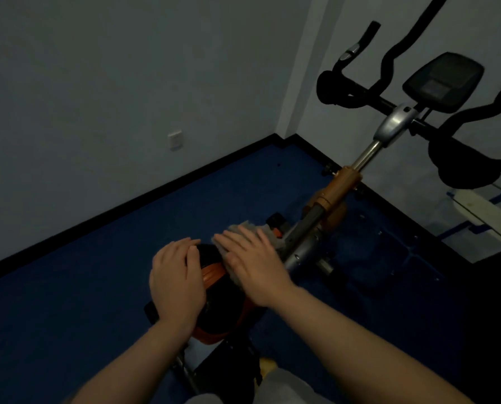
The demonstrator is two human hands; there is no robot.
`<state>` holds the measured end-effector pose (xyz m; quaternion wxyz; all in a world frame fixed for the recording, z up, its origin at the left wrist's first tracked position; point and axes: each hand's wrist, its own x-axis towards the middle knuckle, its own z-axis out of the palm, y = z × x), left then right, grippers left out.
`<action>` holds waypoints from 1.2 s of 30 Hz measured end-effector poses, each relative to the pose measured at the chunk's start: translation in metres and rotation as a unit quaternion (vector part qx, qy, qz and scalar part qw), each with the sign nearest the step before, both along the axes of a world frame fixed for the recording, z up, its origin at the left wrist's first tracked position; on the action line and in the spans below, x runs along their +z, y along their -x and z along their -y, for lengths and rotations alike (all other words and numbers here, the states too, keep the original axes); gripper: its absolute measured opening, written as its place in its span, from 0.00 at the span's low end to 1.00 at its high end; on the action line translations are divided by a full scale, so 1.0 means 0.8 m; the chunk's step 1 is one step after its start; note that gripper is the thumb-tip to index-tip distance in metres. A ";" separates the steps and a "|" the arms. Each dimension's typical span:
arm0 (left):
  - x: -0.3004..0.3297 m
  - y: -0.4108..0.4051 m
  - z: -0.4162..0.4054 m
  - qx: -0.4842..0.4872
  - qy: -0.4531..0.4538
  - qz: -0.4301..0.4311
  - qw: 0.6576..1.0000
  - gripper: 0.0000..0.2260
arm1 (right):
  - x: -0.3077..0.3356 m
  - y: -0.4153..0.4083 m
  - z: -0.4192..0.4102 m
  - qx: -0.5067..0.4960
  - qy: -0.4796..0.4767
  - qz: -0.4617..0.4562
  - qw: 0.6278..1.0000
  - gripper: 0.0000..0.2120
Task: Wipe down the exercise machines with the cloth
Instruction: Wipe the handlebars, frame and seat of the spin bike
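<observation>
Right hand [252, 265], fingers straight, presses flat on grey cloth [244, 228], which lies under the palm on the exercise bike [310, 228] seat, poking out past the fingertips toward the post. Left hand [176, 279], fingers relaxed, rests on the black-orange seat [214, 272] just beside.

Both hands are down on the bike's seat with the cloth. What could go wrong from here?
1. The cloth lies flat under the right hand, not gripped, so it may slide off the seat.
2. The left hand covers part of the seat; that patch may go unwiped.
3. Dim light could hide missed spots.
</observation>
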<state>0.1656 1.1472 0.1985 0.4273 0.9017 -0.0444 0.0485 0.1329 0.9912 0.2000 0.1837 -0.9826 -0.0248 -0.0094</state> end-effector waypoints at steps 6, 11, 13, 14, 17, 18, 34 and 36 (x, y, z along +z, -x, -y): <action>0.003 0.002 0.001 0.011 0.012 -0.001 1.000 0.16 | 0.000 -0.034 0.034 -0.155 -0.023 -0.037 0.987 0.25; 0.001 0.002 0.002 0.010 0.020 -0.004 1.000 0.15 | 0.001 -0.008 -0.025 -0.048 0.019 -0.006 0.999 0.27; 0.001 0.003 0.001 0.011 0.015 -0.003 1.000 0.13 | 0.003 -0.010 0.004 0.026 0.016 -0.006 1.000 0.26; 0.002 0.003 0.001 0.012 0.012 -0.001 1.000 0.13 | 0.000 -0.014 0.025 0.025 0.020 -0.005 0.999 0.26; 0.002 0.004 0.003 0.017 0.005 0.005 1.000 0.14 | -0.011 -0.029 0.065 -0.143 -0.006 -0.032 0.989 0.28; 0.002 0.005 0.004 0.016 0.003 0.009 1.000 0.15 | -0.015 -0.033 0.059 -0.192 -0.007 -0.031 0.981 0.29; -0.008 0.001 0.003 0.018 -0.006 0.020 1.000 0.19 | -0.009 -0.031 0.024 -0.018 0.138 0.037 0.990 0.24; -0.009 -0.001 0.002 0.023 -0.004 0.015 1.000 0.19 | 0.005 -0.030 0.039 0.086 0.074 0.035 0.993 0.19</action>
